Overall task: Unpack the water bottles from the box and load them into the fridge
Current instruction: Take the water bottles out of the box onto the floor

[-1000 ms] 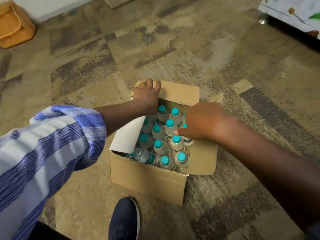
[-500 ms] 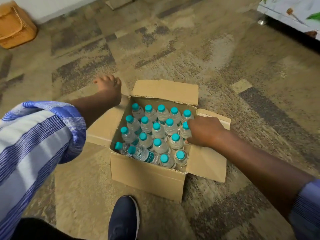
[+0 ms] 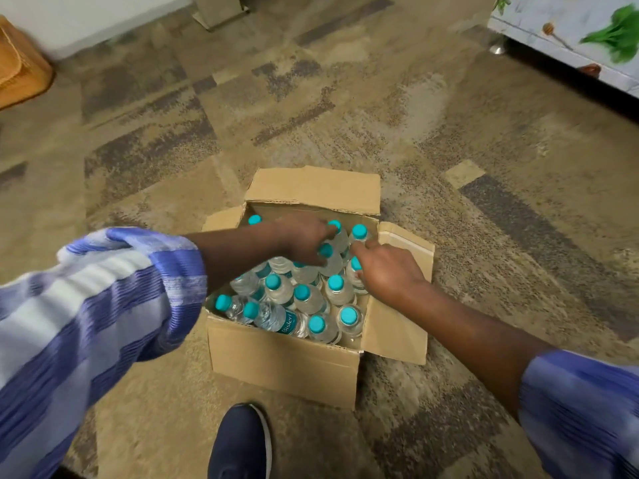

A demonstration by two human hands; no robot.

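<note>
You are seeing soft, even indoor light; motion blur is smearing your sleeves (image 3: 103, 305) and the frame edges.

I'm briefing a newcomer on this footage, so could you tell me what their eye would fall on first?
The open cardboard box on the carpet, mid-frame, packed with teal-capped water bottles. Over its far right corner the left hand curls round one bottle's neck while the right hand touches its neighbours.

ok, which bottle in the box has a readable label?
The bottle lying on its side against the near wall of the box, cap pointing left: its Bisleri label faces up. Most others stand upright, showing mainly teal caps.
</note>
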